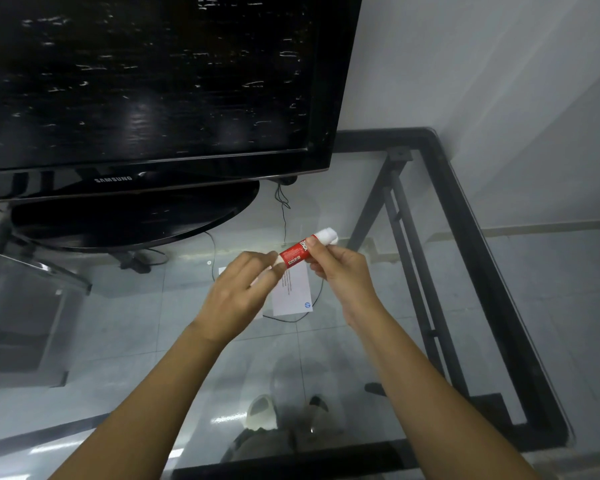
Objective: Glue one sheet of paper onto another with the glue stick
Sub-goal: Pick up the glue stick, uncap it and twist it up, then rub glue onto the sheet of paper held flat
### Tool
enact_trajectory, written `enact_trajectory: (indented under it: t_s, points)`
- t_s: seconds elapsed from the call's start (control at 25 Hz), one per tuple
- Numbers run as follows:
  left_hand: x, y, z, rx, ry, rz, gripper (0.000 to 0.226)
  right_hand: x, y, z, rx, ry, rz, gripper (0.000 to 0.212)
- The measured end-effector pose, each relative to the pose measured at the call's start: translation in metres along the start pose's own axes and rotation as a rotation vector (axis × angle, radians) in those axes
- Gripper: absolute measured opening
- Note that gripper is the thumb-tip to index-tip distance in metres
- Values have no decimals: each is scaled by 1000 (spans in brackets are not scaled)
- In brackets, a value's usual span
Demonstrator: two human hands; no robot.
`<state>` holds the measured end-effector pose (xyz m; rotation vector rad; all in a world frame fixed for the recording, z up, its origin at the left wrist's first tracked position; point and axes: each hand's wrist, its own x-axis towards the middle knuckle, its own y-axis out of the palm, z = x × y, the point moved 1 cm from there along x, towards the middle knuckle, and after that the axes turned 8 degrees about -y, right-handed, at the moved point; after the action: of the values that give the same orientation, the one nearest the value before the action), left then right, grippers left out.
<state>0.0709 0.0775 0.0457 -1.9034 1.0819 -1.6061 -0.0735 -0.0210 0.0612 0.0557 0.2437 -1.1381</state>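
Both hands hold a red and white glue stick (296,253) above the glass table, tilted with one white end up to the right. My right hand (340,268) grips its upper part near that white end. My left hand (238,292) pinches the lower white end. Whether the cap is on or off I cannot tell. Under the hands, on the glass, lies a white sheet of paper (293,296) with small print and a blue logo. Part of another white sheet (222,271) shows behind my left hand, mostly hidden.
A large black Samsung television (146,98) on a round black stand (125,216) fills the back left. The glass table has a black frame (471,216) along its right and near edges. Thin cables (284,216) trail behind the paper. A white wall stands at the right.
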Motion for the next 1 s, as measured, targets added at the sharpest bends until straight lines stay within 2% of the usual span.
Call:
enact_trajectory:
  t_s: [0.04,0.08,0.12,0.16,0.24,0.28,0.32,0.48,0.6,0.72,0.84,1.0]
  points:
    - [-1,-1,1,91,117,-32,21,0,1,0,7,0,16,26]
    - [-3,0,0,92,97,-37,22,-1,2,1,9,-5,31,27]
    - [-4,1,-1,1,-45,-18,28,-1,3,2,11,-12,41,26]
    - [-3,-1,-3,-209,-292,41,35,-2,3,2,16,-23,48,25]
    - [1,-4,-13,-790,-847,207,39,-3,3,3,14,-43,66,24]
    - [1,-2,-16,-1022,-1021,223,34,-2,3,4,-1,-60,81,24]
    - [2,1,-15,-1124,-1104,198,28,-1,4,3,-20,-83,103,25]
    - [0,1,-6,-1119,-1197,84,23,6,6,-20,-213,-168,220,41]
    - [-16,7,8,-1053,-1305,71,12,14,-1,-63,-762,-321,354,55]
    - [-30,13,15,-1186,-1467,56,10,13,-4,-101,-1189,-432,482,59]
    - [-37,22,18,-1317,-1590,-11,19,19,-5,-121,-1332,-463,522,59]
    - [-34,35,22,-1437,-1760,-90,40,19,-7,-128,-1333,-477,461,61]
